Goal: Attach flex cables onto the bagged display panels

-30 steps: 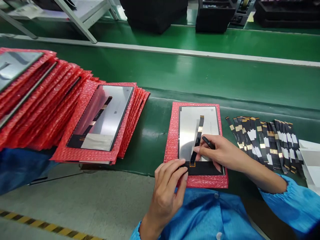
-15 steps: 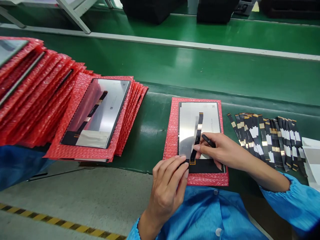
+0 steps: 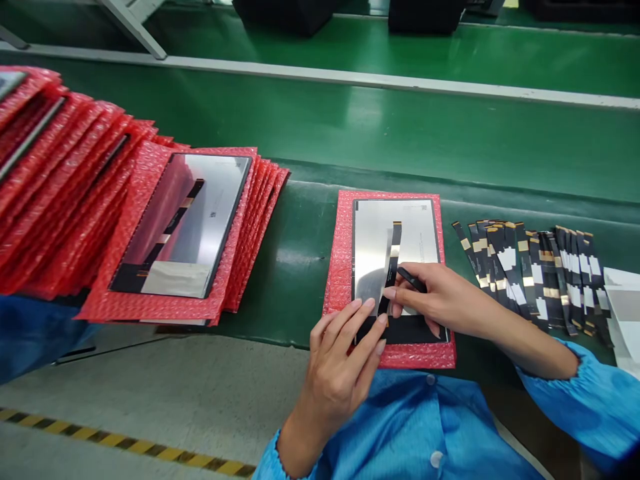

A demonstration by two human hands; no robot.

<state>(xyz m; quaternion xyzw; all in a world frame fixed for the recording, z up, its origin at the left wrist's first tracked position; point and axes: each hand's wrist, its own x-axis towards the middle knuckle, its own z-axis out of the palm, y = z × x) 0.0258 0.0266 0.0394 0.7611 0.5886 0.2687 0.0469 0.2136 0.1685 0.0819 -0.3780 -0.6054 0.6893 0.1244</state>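
A silver display panel (image 3: 373, 250) lies on a red bubble-wrap sheet (image 3: 340, 260) at the near edge of the green belt. A black flex cable (image 3: 393, 257) with gold contacts runs down its middle. My left hand (image 3: 340, 363) rests its fingertips on the panel's lower left, by the cable's bottom end. My right hand (image 3: 440, 300) holds a small black tool (image 3: 411, 279) and presses its fingers against the cable from the right.
A fanned stack of red bubble-wrap sheets (image 3: 65, 193) with panels lies at the left; the top panel (image 3: 187, 223) carries a cable. Several loose black flex cables (image 3: 535, 273) lie in a row at the right, beside white paper (image 3: 623, 313). The green conveyor (image 3: 320, 127) runs behind.
My left fingers have slid up and right over the panel's lower edge toward the cable. The right hand has stayed on the cable. The view has tilted downward slightly.
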